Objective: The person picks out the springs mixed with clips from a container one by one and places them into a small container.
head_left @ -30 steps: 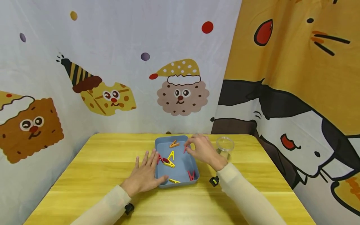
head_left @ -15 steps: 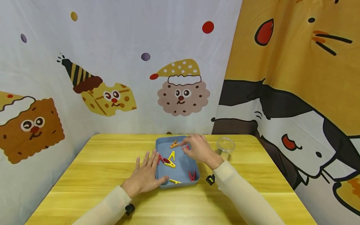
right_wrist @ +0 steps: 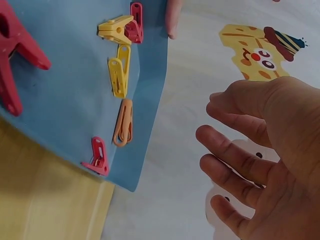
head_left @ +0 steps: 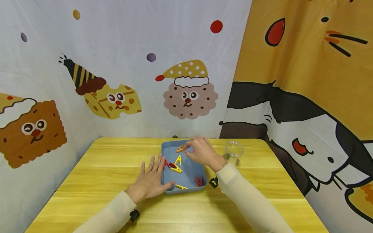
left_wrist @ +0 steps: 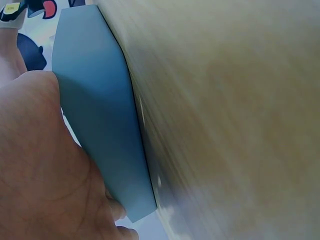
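My left hand [head_left: 149, 182] rests with spread, straight fingers on the left rim of a shallow blue-grey tray [head_left: 189, 173]. The left wrist view shows that palm against the tray's outer wall [left_wrist: 102, 110]. Over the far right of the tray is my right hand [head_left: 202, 152], its fingers loosely bent and nothing between them. Below it lie an orange clothespin [right_wrist: 125, 122] and a red clothespin [right_wrist: 99, 156], partly covered by the hand in the head view. Further left in the tray are yellow clothespins [head_left: 176, 169] beside red ones [head_left: 166, 164].
A clear round jar [head_left: 233, 152] stands right of the tray, near my right wrist. Another red clothespin [head_left: 198, 181] and a yellow one [head_left: 181, 187] lie at the tray's near side. Behind the wooden table [head_left: 116, 161] hang printed curtains.
My right hand has shifted left over the tray, toward the orange clothespin. The red clothespin that was at its fingertips now lies in the tray. The left hand stays put.
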{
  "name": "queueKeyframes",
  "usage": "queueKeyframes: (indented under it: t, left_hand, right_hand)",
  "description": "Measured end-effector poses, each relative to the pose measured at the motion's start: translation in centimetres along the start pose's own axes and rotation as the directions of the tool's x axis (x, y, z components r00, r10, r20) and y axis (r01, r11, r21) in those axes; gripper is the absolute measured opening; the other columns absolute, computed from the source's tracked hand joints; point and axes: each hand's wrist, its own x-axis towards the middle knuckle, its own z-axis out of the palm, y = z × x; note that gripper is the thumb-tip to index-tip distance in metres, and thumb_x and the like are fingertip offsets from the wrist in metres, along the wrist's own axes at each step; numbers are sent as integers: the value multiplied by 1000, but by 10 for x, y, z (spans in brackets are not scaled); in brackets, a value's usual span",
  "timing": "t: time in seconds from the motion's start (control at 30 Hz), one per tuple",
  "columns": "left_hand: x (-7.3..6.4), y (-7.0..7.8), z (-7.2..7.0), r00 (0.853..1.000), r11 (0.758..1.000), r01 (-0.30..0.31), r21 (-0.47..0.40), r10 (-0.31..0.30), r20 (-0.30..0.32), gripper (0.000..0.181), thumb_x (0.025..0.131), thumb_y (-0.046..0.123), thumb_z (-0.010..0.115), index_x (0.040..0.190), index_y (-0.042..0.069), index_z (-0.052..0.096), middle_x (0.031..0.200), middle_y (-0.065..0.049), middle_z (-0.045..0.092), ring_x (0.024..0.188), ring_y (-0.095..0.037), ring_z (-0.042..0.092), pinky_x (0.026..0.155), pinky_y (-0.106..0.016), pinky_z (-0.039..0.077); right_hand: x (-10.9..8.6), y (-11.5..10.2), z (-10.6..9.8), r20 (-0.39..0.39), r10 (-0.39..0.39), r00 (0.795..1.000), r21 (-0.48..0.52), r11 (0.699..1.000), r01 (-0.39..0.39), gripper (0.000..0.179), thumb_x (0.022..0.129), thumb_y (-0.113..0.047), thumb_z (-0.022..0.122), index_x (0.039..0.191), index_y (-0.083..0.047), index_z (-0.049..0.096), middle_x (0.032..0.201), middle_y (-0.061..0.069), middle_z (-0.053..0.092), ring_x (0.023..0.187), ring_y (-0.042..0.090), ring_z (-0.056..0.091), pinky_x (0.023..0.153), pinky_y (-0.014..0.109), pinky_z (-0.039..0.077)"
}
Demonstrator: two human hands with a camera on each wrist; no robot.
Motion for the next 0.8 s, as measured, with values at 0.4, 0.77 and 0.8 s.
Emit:
queueKeyframes:
  t: [0.4,0.77,0.8]
  left_hand:
    - [-1,0,-1,1000,1000,-6,-22,6,-2,121,107,80,65,187,4,15,199,-16,8,184,-50,11,140,-87,7]
    - [-2,1,-1,1000,1000,-9,-22,9,-5,120,108,79,64,187,3,15,199,-16,8,184,-50,10,140,-87,7]
    - [-1,1,-1,1000,1000,-9,-22,9,-6,120,108,79,64,187,3,15,199,-16,8,184,-50,10,140,-87,7]
  right_hand:
    - [15,-4,3,15,-1,1000,8,1000,1,8,104,-23,90,111,-24,93,115,-3,90,116,30,78,103,61,59]
    - [27,-5,16,103,-64,993,79,995,56,13,106,-23,88,117,-17,93,120,2,91,118,29,84,104,58,66]
    - [28,-6,16,114,-67,991,77,995,59,14,106,-23,88,118,-17,93,120,1,91,118,28,84,105,57,66]
